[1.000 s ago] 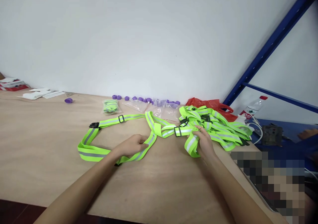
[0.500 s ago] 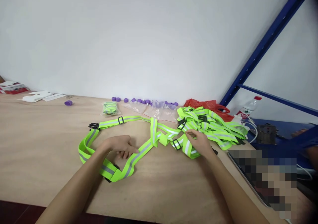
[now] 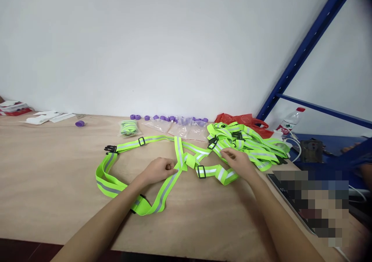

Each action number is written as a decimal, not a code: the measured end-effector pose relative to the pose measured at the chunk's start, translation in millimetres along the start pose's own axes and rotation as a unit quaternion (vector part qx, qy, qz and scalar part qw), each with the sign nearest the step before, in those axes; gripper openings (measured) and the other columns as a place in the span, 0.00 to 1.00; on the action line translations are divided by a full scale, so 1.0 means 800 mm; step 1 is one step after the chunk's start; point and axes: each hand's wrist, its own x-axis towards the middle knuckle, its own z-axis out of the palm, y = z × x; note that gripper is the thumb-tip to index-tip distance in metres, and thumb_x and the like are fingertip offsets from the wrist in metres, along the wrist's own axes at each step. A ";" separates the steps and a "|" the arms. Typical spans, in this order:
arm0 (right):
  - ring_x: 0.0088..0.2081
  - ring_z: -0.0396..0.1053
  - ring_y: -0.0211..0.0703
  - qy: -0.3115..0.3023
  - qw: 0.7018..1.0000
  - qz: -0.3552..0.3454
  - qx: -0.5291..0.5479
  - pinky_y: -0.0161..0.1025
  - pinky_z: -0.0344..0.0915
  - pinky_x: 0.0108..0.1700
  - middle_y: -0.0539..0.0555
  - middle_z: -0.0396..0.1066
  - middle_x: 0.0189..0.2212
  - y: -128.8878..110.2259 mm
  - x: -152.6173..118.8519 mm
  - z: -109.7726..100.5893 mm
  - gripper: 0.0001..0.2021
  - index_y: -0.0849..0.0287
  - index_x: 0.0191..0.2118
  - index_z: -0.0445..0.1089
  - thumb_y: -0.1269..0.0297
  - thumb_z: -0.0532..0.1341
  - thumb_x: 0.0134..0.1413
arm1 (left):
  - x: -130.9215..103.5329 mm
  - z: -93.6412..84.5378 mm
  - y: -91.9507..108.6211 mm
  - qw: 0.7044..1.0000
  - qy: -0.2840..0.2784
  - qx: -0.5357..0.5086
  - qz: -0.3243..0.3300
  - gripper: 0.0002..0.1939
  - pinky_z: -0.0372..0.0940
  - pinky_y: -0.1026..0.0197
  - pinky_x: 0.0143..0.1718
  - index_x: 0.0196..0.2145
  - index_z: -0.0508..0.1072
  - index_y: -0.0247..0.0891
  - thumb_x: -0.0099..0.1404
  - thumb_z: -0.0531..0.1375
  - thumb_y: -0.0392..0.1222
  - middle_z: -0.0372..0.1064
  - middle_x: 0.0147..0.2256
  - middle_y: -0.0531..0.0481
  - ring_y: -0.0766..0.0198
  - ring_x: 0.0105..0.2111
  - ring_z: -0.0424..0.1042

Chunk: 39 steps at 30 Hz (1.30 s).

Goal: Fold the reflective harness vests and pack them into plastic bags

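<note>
A neon green reflective harness (image 3: pixel 165 194) with grey stripes lies spread on the wooden table (image 3: pixel 58 169), its black buckle (image 3: pixel 111 149) at the left end. My left hand (image 3: pixel 160 170) is closed on the strap near the harness's middle, thumb and fingers pinched together. To the right, my right hand (image 3: pixel 237 162) hovers by the harness's right part and the edge of a pile of similar green straps (image 3: pixel 247 138). Its fingers are curled together; whether a strap is between them cannot be made out. A black slider (image 3: pixel 201 172) sits on the strap between the hands.
Behind the harness are a bagged green strap (image 3: pixel 128 127), clear plastic bags (image 3: pixel 186 130) and several purple caps (image 3: pixel 165 118). A red bag (image 3: pixel 241 119), a bottle (image 3: pixel 292 119) and a tablet (image 3: pixel 290 204) are at the right. White papers (image 3: pixel 43 117) lie far left.
My left hand has moved right and up along the strap and closed on it. The harness's left loop has shifted right. My right hand has moved slightly right, and the right strap lies more stretched out.
</note>
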 end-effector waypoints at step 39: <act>0.57 0.71 0.58 0.056 0.993 -0.006 -0.108 0.54 0.67 0.61 0.61 0.73 0.55 0.056 -0.197 -0.047 0.21 0.53 0.55 0.67 0.54 0.58 0.57 | 0.010 -0.010 -0.032 0.976 0.215 -0.012 0.010 0.17 0.65 0.48 0.54 0.51 0.69 0.38 0.67 0.53 0.43 0.71 0.53 0.41 0.50 0.51 0.71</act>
